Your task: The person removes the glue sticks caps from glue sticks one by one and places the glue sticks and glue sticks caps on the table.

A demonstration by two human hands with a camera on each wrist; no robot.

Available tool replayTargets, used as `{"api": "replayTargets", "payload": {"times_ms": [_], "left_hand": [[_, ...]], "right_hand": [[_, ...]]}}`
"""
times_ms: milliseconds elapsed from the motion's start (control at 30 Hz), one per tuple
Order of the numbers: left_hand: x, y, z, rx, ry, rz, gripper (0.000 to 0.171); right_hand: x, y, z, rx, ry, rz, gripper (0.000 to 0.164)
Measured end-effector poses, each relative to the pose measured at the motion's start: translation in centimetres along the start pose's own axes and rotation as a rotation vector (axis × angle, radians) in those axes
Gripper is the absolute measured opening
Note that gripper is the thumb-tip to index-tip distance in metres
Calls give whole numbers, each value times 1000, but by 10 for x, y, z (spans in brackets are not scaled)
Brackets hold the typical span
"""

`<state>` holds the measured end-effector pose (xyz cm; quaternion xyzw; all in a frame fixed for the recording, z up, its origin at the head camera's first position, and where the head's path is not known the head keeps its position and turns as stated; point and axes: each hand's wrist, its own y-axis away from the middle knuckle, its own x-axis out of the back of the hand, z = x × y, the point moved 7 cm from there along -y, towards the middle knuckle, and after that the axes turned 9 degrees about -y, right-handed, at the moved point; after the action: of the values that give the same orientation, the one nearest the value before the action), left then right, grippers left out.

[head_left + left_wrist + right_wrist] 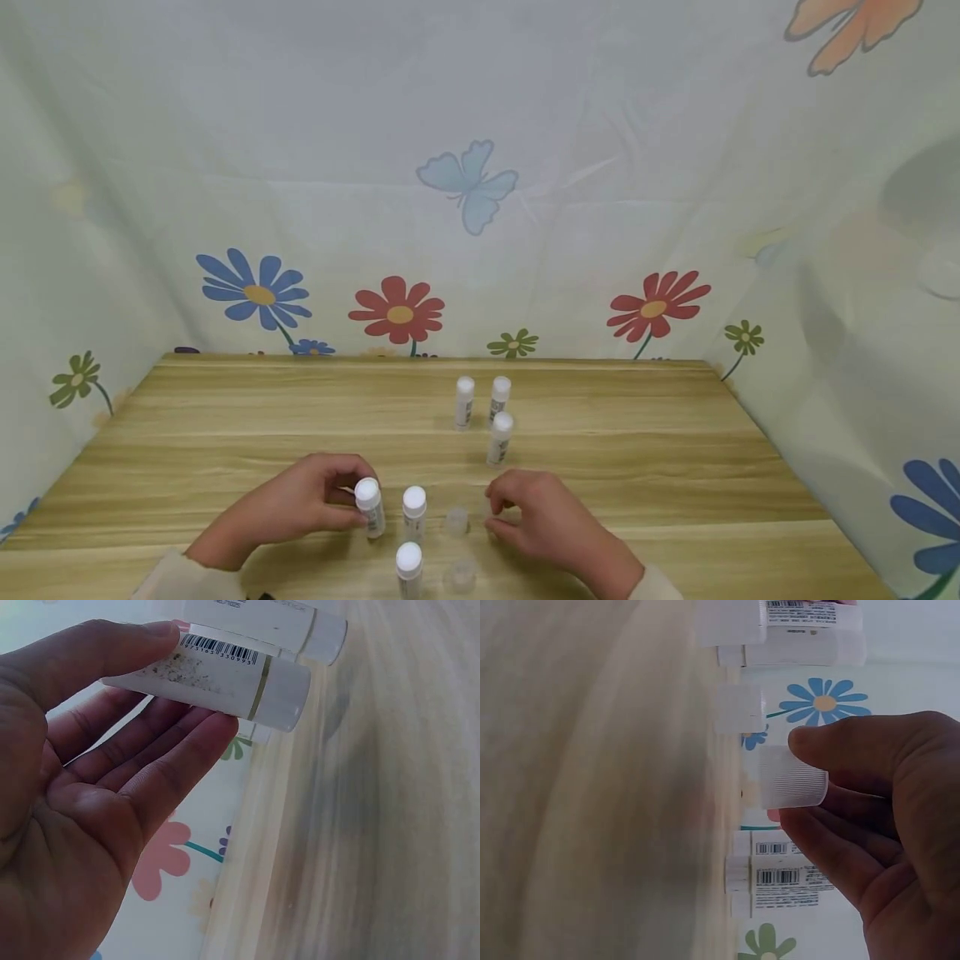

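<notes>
My left hand (318,500) grips a white glue stick (370,508) upright between thumb and fingers. Its barcode label faces the left wrist camera, beside the thumb. Two more glue sticks stand just right of that hand, one farther back (414,512) and one nearer me (409,568). Between thumb and fingertips, my right hand (536,512) pinches a translucent ribbed cap (793,778), low over the table. In the head view that cap is hardly visible against the wood. Two similar clear caps, a far one (457,521) and a near one (462,575), sit between the hands.
Toward the back, a group of three glue sticks (501,437) stands on the wood-grain table (285,400). A flower-printed cloth (480,275) rises behind the table and along both sides.
</notes>
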<state>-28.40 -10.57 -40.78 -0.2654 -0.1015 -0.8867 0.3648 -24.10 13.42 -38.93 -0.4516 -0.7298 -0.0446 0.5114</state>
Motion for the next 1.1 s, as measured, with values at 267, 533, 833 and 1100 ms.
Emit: {"api": "replayTargets", "payload": {"times_ms": [267,533,833,1100], "left_hand": [[-5,-3,-4,-16,-25,0,25],[-10,-3,-8,-3,12,-23,26],[-9,-2,-12,45,29,-37,26],[-10,-2,-13,39,49,-43,26]], "right_hand": [[-7,0,2,20,52,-29,22],[-10,0,4,-21,37,-90,18],[-13,0,10,-60,40,-111,17],[-13,-1,12,-70,20,-114,17]]}}
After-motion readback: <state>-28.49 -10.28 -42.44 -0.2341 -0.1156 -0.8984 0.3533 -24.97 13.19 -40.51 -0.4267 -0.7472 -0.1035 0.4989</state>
